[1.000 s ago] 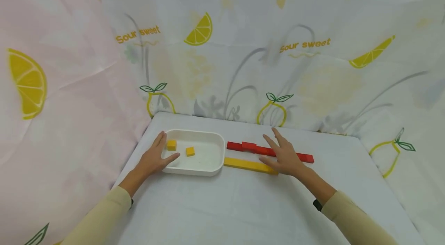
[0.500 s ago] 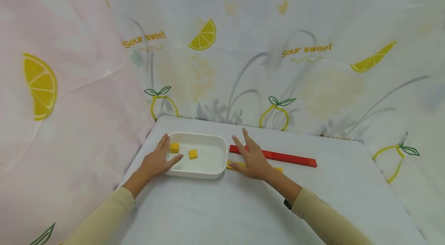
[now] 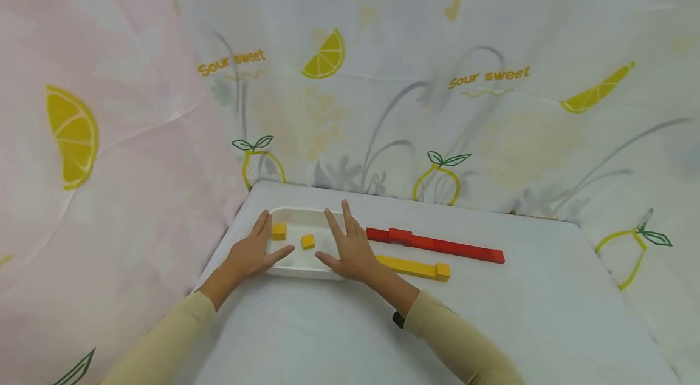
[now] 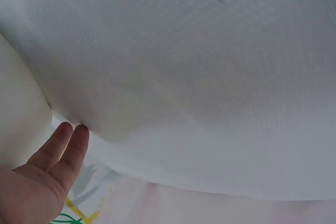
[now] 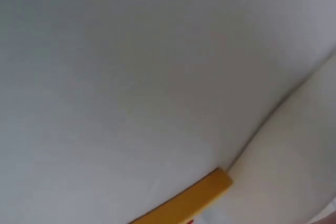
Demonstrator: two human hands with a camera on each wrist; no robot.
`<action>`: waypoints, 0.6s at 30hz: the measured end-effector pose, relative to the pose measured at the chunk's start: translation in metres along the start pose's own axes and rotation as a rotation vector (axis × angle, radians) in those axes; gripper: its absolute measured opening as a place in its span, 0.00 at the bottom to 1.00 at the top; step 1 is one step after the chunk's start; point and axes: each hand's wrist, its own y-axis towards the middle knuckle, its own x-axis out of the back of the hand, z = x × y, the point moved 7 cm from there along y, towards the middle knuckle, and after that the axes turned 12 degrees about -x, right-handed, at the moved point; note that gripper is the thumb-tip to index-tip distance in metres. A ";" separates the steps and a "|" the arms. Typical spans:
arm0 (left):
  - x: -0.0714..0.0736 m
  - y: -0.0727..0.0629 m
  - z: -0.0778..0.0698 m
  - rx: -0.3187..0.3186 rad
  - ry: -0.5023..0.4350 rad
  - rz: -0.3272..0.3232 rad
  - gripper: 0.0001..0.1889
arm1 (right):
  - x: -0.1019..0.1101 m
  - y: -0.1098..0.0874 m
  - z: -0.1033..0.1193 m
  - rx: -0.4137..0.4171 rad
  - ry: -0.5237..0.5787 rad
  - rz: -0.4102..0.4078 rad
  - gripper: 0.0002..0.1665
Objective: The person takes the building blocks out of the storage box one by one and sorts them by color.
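Observation:
A white rectangular tray [image 3: 306, 274] stands on the table, with one yellow cube [image 3: 279, 231] near its left end and another yellow cube [image 3: 308, 241] around its middle. My left hand [image 3: 248, 254] lies along the tray's left end, fingers straight and thumb stretched over the near side. In the left wrist view its fingertips [image 4: 81, 128] are low by the tray wall [image 4: 21, 103]. Over the tray's right end my right hand [image 3: 352, 252] spreads its fingers and covers that rim. Neither hand holds anything. The right wrist view shows the tray's outer wall [image 5: 283, 166] beside the yellow row's end [image 5: 215, 182].
Right of the tray runs a row of yellow blocks [image 3: 410, 266], with a cube [image 3: 443, 272] at its right end. Behind it lies a longer red row [image 3: 465, 249], with a raised red block [image 3: 400, 235] near its left end. Lemon-printed cloth [image 3: 383, 99] hangs behind the table.
My right hand has moved left from above the red and yellow rows to the tray's right end, uncovering the rows. My left hand stays at the tray's left end. The view has shifted slightly.

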 end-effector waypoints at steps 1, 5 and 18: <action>0.000 -0.001 0.000 -0.001 0.001 -0.006 0.60 | -0.004 0.002 0.005 0.005 0.001 -0.008 0.56; 0.001 -0.004 0.002 -0.003 0.015 -0.022 0.59 | -0.016 0.012 0.024 0.025 -0.023 -0.022 0.57; 0.003 -0.001 -0.001 -0.030 0.001 -0.069 0.54 | -0.032 0.049 0.057 0.037 0.260 -0.115 0.43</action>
